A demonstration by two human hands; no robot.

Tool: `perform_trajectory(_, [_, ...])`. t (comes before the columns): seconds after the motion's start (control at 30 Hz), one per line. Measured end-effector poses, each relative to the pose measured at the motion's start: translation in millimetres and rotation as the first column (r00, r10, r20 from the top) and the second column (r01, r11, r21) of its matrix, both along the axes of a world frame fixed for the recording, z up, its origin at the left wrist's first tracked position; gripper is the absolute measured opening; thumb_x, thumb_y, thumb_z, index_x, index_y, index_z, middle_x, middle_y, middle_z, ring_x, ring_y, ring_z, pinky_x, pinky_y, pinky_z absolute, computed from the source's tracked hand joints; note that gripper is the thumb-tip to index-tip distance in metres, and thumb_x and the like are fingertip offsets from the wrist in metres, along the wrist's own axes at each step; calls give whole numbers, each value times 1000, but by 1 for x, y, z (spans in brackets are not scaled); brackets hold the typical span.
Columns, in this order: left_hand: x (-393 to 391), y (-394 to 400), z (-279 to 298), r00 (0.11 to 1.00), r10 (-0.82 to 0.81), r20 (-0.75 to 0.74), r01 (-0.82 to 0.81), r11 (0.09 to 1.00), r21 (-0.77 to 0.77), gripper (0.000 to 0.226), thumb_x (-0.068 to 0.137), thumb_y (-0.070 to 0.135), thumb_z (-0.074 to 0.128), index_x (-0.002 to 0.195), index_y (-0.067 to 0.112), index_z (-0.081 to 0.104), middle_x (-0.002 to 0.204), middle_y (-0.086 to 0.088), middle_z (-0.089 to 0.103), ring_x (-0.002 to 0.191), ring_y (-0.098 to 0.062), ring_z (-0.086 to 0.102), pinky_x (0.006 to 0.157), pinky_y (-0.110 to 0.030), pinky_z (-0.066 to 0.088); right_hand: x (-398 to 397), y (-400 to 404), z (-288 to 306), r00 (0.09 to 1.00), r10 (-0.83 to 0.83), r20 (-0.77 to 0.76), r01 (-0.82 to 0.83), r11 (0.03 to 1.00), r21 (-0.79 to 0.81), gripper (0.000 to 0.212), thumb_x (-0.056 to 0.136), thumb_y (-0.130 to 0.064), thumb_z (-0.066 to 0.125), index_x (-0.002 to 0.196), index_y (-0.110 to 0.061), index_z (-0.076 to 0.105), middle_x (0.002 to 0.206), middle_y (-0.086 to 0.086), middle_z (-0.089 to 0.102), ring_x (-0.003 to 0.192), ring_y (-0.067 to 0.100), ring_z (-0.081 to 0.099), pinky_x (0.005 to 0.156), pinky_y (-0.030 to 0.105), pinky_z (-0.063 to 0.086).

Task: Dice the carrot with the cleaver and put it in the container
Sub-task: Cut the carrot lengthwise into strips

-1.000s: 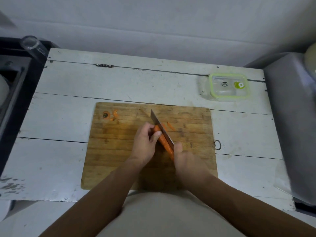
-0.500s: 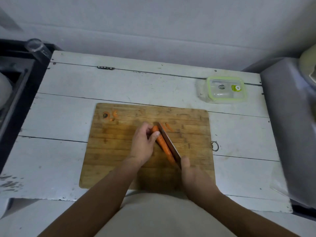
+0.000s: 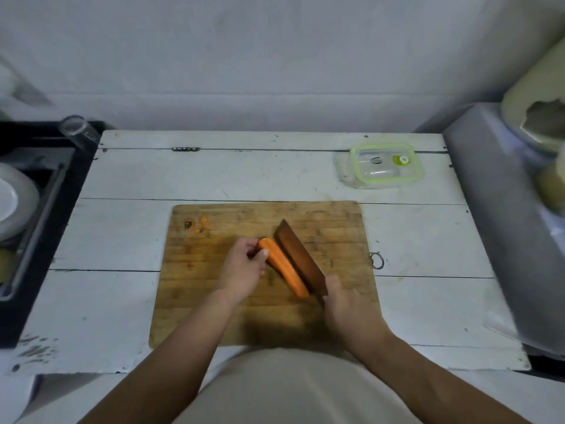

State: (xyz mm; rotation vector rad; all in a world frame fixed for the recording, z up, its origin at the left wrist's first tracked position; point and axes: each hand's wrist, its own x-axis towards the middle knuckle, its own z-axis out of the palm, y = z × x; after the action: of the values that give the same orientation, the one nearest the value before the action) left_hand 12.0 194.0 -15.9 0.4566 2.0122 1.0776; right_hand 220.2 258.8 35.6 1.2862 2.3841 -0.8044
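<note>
Tilted flatter than before, the cleaver (image 3: pixel 301 257), gripped by the right hand (image 3: pixel 348 304), lies against the carrot (image 3: pixel 282 265) that the left hand (image 3: pixel 244 270) pinches on the cutting board (image 3: pixel 336 221), lengthwise splitting underway, needing a steady downward press next.

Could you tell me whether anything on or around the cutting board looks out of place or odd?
Only small things: a few carrot scraps lie apart in the cutting board's far left corner, and the container still has its lid on, far right on the table.
</note>
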Motion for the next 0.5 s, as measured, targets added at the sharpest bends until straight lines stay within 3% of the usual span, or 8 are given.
perform_trajectory(0.2, [15, -7, 8, 986, 168, -4, -168, 985, -41, 25, 102, 6, 55, 124, 18, 55, 101, -3, 65, 78, -18, 65, 76, -34, 58, -23, 6, 3, 995, 74, -69, -70, 996, 63, 33, 99, -16, 36, 132, -20, 32, 97, 11, 65, 77, 32, 58, 66, 39, 42])
perform_trajectory(0.33, [32, -6, 6, 967, 253, -29, -255, 963, -90, 39, 99, 26, 63, 135, 20, 49, 121, -6, 66, 107, -28, 66, 100, -49, 53, -5, 4, 3, 990, 2, -143, -2, 1000, 4, 26, 101, -23, 41, 127, -21, 37, 96, 12, 66, 86, 35, 63, 72, 42, 51])
perform_trajectory(0.43, [49, 4, 4, 967, 156, -200, -194, 962, -191, 75, 86, 52, 70, 143, 15, 40, 134, -10, 59, 125, -33, 58, 106, -46, 47, 19, 7, 9, 949, -110, -294, 101, 994, -47, 20, 102, -28, 45, 121, -23, 43, 98, 4, 65, 91, 30, 62, 75, 40, 49])
perform_trajectory(0.5, [61, 13, 8, 934, 62, -351, -179, 933, -312, 88, 84, 54, 72, 150, 14, 31, 143, -12, 50, 132, -36, 50, 106, -46, 45, 27, 15, 13, 914, -174, -366, 171, 984, -41, 18, 102, -25, 47, 119, -21, 47, 96, -1, 61, 87, 27, 59, 70, 35, 43])
